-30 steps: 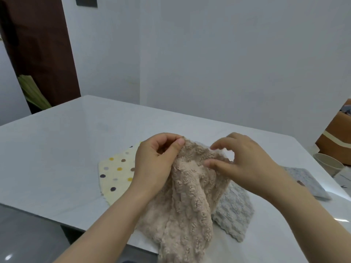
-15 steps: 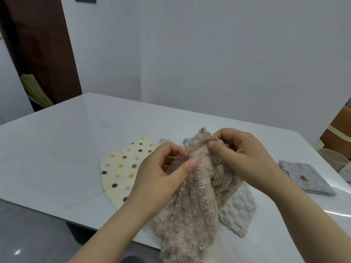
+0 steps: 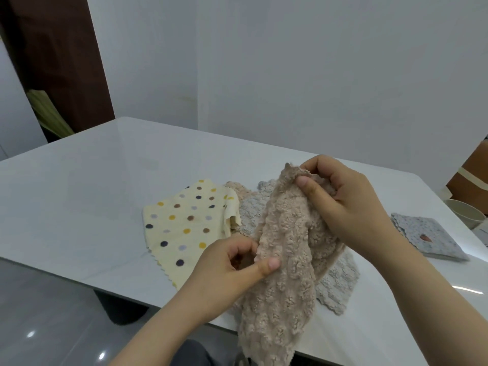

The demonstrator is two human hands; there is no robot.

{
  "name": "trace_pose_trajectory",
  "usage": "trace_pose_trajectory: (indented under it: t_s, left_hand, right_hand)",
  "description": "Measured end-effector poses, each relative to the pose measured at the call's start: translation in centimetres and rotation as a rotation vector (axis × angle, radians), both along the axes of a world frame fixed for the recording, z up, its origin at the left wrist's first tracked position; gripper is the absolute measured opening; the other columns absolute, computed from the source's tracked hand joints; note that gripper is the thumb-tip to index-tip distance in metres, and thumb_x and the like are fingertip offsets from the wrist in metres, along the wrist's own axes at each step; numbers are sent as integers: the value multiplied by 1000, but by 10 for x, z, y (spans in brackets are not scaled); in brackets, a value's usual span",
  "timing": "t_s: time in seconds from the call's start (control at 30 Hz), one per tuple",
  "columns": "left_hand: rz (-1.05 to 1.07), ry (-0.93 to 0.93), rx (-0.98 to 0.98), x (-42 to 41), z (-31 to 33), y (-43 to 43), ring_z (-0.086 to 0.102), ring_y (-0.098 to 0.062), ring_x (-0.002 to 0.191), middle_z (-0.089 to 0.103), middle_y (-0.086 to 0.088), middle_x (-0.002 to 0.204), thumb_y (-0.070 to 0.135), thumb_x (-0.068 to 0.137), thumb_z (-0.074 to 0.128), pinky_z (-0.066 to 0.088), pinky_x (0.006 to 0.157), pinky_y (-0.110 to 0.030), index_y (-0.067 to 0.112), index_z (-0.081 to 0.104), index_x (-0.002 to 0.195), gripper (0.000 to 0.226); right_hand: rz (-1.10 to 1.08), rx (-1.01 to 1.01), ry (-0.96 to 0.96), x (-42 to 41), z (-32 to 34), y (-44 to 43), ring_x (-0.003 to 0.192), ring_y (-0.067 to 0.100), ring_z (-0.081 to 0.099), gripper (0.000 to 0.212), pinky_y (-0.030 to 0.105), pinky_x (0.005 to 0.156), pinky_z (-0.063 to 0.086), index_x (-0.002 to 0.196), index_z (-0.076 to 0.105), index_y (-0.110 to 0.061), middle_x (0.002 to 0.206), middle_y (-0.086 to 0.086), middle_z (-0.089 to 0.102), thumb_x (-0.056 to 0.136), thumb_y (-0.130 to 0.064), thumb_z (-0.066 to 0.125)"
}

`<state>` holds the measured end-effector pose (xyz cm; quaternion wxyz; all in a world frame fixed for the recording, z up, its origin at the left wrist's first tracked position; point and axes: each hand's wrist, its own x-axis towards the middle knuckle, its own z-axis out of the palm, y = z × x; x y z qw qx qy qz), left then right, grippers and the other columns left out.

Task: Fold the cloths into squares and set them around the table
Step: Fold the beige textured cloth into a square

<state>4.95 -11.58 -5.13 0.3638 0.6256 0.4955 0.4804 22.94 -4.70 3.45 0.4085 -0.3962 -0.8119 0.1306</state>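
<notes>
A fluffy beige cloth [image 3: 284,249] hangs bunched between both hands above the white table [image 3: 100,186]. My right hand [image 3: 343,207] pinches its top corner, raised highest. My left hand [image 3: 232,268] grips its left edge lower down, thumb pressed on the pile. The cloth's lower end drapes past the table's near edge. Under it lie a grey textured cloth [image 3: 338,283] and a cream polka-dot cloth [image 3: 184,225], both flat and unfolded. Another beige cloth [image 3: 237,188] peeks out behind them. A folded grey floral cloth [image 3: 427,236] rests at the right.
A pale cup [image 3: 464,212] stands off the table's right corner beside a brown box [image 3: 472,178]. White walls close the far side, with a dark wooden door [image 3: 58,62] at the left. Grey floor lies below the near edge.
My hands have drawn apart along the beige cloth's edge: the right one rose with the corner, the left slid down and toward me. The cloth now stretches longer between them.
</notes>
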Motion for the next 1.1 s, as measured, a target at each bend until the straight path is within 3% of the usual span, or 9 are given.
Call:
trace_pose_trajectory:
  t_s: [0.2,0.37,0.5,0.67,0.8,0.9,0.93,1.03,1.1]
  left_hand:
    - [77,16,50,-7,2,-2,33,-5,50,35,10,51,41,86,62,29,51,-18,17,45,57,42]
    - [155,66,111,-13,14,-2,37,-4,49,40,9,49,46,82,57,32,50,-16,24,48,55,37]
    - [-1,75,8,-13,8,-4,41,-5,50,45,8,51,40,78,69,36,53,-18,19,54,54,36]
    - [129,220,20,-16,6,-2,62,-1,67,66,10,67,27,83,69,49,65,-18,20,66,63,22]
    - [400,310,264,-25,21,1,60,-4,77,65,10,68,24,90,59,45,65,-14,20,65,66,25]
    - [360,354,423,-27,32,4,58,4,81,66,16,75,22,89,59,39,70,-5,18,69,73,19]
    - [326,392,440,-29,34,5,57,5,81,67,15,76,25,88,58,38,70,-4,17,70,74,20]
    - [303,500,466,-35,42,11,55,-3,75,67,8,74,27,86,54,40,64,-10,14,69,74,24]
    - [372,474,513,-35,49,13,54,-7,73,64,7,72,20,86,55,40,63,-13,13,67,73,19]
  right_hand:
    - [-82,193,-149,6,4,5,68,17,57,15,37,64,47,94,59,-22,72,-4,63,91,-34,51]
    - [-31,207,-54,9,9,4,67,8,54,11,12,57,37,93,61,-17,70,-10,61,91,-27,57]
    - [-14,179,12,8,11,1,70,11,56,9,13,59,38,90,62,-14,72,-5,64,91,-22,58]
    - [-36,242,-13,11,14,2,69,9,55,7,12,59,38,91,62,-15,74,-15,62,91,-21,59]
    - [-59,310,66,18,19,1,65,4,50,4,11,58,35,91,61,-13,69,-17,58,91,-17,60]
    - [-62,288,124,22,21,-2,66,9,48,2,16,59,36,91,60,-16,71,-4,59,91,-14,59]
    - [-64,271,145,23,21,-2,67,8,49,4,16,60,36,90,59,-19,72,-7,59,91,-15,58]
    - [-78,193,212,24,19,0,68,3,52,5,17,62,40,87,57,-23,71,-15,58,91,-20,56]
    - [-97,167,227,24,16,0,67,11,52,4,24,62,40,88,56,-21,70,-9,56,91,-21,53]
